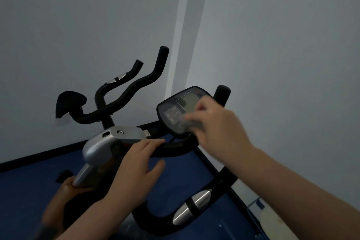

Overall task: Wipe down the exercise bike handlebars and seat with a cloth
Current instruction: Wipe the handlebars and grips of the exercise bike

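Observation:
The exercise bike's black handlebars (136, 85) curve up towards the wall, with a near loop (155, 220) at the bottom. Its console (175, 111) stands at the centre right. My left hand (134, 169) rests on the central black bar beside the silver stem clamp (109, 140), fingers laid fairly straight over it and thumb apart. My right hand (216, 126) is blurred over the console's face, fingers curled on what looks like a small pale cloth (188, 122). The seat is out of view.
A black padded rest (70, 103) sits on the far left handlebar end. Silver pulse sensors (192, 206) are set in the near loop. Grey walls meet in a corner just behind the bike. Below is blue floor (29, 191), with a white object (276, 222) at the lower right.

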A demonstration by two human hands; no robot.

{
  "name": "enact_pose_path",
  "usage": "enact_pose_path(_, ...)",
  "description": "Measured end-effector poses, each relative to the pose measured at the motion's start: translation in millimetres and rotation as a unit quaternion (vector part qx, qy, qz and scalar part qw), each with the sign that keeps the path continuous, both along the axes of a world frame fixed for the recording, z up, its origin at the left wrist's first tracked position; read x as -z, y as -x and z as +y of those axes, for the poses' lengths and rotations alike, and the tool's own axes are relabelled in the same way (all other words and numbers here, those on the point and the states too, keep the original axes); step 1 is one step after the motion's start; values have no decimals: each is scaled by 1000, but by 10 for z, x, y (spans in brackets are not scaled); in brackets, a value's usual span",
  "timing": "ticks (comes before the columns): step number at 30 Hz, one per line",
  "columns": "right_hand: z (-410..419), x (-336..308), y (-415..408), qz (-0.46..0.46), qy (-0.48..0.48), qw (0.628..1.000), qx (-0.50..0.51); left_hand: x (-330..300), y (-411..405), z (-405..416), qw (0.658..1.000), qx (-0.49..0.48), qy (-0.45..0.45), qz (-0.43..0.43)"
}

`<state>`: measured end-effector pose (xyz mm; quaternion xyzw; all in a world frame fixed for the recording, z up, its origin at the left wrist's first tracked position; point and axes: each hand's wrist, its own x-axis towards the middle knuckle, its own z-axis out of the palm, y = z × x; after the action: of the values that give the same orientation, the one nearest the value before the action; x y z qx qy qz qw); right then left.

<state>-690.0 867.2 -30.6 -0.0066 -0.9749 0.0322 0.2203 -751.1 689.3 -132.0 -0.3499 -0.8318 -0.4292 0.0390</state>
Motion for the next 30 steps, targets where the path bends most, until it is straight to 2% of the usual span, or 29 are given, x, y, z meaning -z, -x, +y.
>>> enact_pose_path(3,-42,210,-51,-80,15,997,-12,9,12,-20,1000,8,9,6)
enact_pose_path(5,96,171,-48,-72,6,996,47,-1,20,-31,1000,12,11,9)
enact_pose_path(8,176,8,-72,-42,-70,990,112,-33,82,-54,1000,23,18,5)
enact_pose_path(10,139,-116,-128,40,-90,990,101,-92,175,-63,999,41,26,4)
enact_pose_path(12,135,-293,-171,187,-72,976,86,-152,271,-42,998,55,29,-1)
enact_pose_path(14,192,-421,-146,249,-66,960,111,-176,315,-7,998,61,27,-10)
enact_pose_path(15,194,-406,-123,233,-67,961,130,-174,316,4,998,61,25,-11)
enact_pose_path(18,67,-37,-116,53,-52,984,160,-108,302,-19,998,61,-1,-15)
enact_pose_path(20,-11,127,-137,-3,0,988,153,-69,300,-49,997,68,-20,-22)
enact_pose_path(21,-9,123,-133,-12,39,988,152,-52,306,-58,997,72,-25,-23)
enact_pose_path(23,-12,32,-98,-32,59,986,154,-24,326,-65,996,76,-31,-25)
enact_pose_path(24,-23,-35,-83,1,53,987,153,-15,331,-68,996,79,-34,-28)
enact_pose_path(26,-16,-161,-56,127,28,976,173,4,342,-71,995,82,-45,-35)
enact_pose_path(27,-24,-206,-51,154,20,968,198,11,346,-69,995,83,-51,-38)
enact_pose_path(28,-55,-214,-28,147,20,961,234,15,349,-66,994,85,-54,-39)
enact_pose_path(30,-192,-44,53,36,4,955,294,23,355,-66,994,87,-53,-38)
